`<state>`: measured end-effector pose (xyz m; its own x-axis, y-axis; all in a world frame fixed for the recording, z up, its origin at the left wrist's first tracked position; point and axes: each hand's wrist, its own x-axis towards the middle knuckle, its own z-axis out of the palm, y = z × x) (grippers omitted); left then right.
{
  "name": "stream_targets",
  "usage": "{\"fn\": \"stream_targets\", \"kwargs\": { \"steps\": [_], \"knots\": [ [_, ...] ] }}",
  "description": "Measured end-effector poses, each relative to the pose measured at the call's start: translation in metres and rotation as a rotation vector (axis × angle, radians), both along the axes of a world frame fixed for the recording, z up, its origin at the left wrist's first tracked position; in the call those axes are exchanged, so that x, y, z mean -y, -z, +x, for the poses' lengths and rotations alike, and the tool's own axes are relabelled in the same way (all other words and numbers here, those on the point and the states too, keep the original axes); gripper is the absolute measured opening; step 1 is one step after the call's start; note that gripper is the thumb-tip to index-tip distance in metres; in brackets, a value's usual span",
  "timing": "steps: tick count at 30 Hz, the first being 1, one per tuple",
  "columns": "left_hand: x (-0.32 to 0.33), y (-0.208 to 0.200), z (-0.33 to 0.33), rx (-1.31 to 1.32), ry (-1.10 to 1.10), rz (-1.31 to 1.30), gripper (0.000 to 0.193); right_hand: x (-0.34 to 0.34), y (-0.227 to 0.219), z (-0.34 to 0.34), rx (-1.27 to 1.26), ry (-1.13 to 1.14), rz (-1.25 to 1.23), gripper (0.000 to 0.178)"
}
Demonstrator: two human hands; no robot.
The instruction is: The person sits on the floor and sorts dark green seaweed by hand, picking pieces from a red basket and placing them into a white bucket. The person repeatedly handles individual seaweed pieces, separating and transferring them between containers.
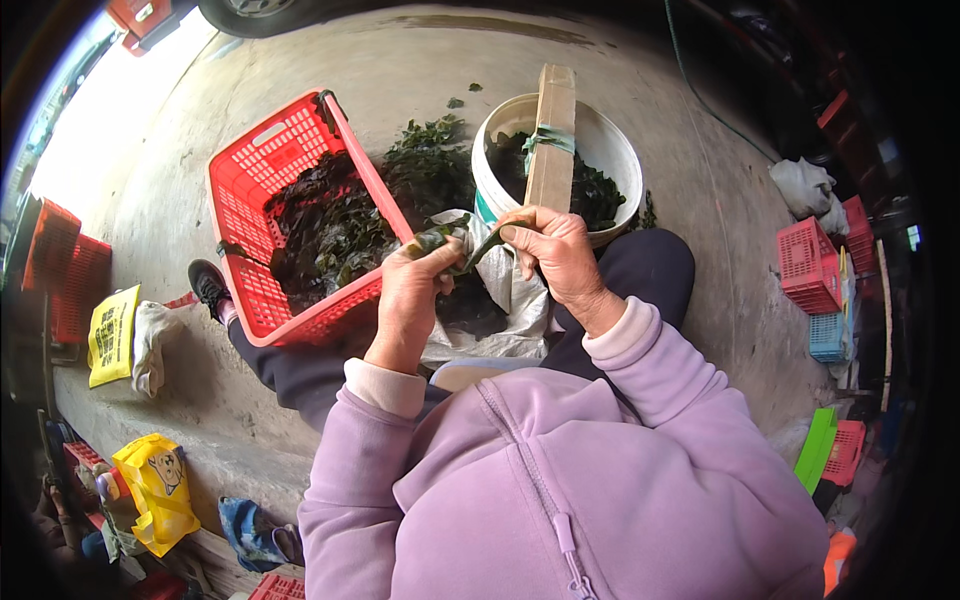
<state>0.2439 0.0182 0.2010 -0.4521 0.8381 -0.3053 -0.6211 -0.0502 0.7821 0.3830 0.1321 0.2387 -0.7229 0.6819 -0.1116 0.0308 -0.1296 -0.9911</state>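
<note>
Between my hands a strip of dark green, seaweed-like leaf (pixel 485 247) is stretched. My left hand (pixel 408 298) is closed round its bunched end, beside the rim of a red plastic basket (pixel 283 328). With thumb and fingers, my right hand (pixel 562 252) pinches the other end, just in front of a white bucket (pixel 622 150). A heap of dark wet leaves (pixel 325 235) lies in the tilted basket. More green leaves (pixel 597 195) fill the bucket's lower part. A wooden board (pixel 556 100) with green cord tied round it lies across the bucket.
Loose leaves (pixel 425 165) lie on the concrete floor between basket and bucket. A whitish sack (pixel 515 300) is spread between my legs. Yellow bags (pixel 160 490) lie at the left. Red crates (pixel 808 262) stand at the right, and a vehicle wheel (pixel 255 12) is at the far edge.
</note>
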Motion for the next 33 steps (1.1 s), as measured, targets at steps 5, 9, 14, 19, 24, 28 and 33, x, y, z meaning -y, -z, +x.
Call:
{"fn": "stream_targets", "kwargs": {
  "steps": [5,9,14,19,24,28,33],
  "knots": [
    [-0.012,-0.023,0.010,-0.543,0.368,-0.166,0.017,-0.007,0.000,-0.003,-0.259,-0.291,0.506,0.007],
    [-0.015,-0.024,0.012,-0.574,0.352,-0.192,0.020,-0.013,0.010,-0.008,-0.063,-0.274,0.524,0.006],
    [-0.014,-0.014,0.019,-0.724,0.043,-0.156,0.012,-0.012,0.024,-0.005,-0.121,-0.039,0.084,0.008],
    [-0.016,-0.016,0.022,-1.559,-0.074,0.134,0.021,-0.030,0.036,0.003,-0.139,-0.308,-0.600,0.018],
    [-0.014,-0.016,0.021,-0.993,0.102,0.037,0.030,-0.033,0.051,0.006,-0.199,-0.498,-0.879,0.021],
    [-0.013,-0.007,0.017,-0.982,0.201,-0.031,0.029,-0.028,0.049,0.007,-0.088,-0.394,-0.727,0.023],
    [-0.018,0.001,0.022,-0.776,0.018,-0.130,0.023,-0.020,0.034,0.006,0.005,-0.280,-0.169,0.024]
  ]
}}
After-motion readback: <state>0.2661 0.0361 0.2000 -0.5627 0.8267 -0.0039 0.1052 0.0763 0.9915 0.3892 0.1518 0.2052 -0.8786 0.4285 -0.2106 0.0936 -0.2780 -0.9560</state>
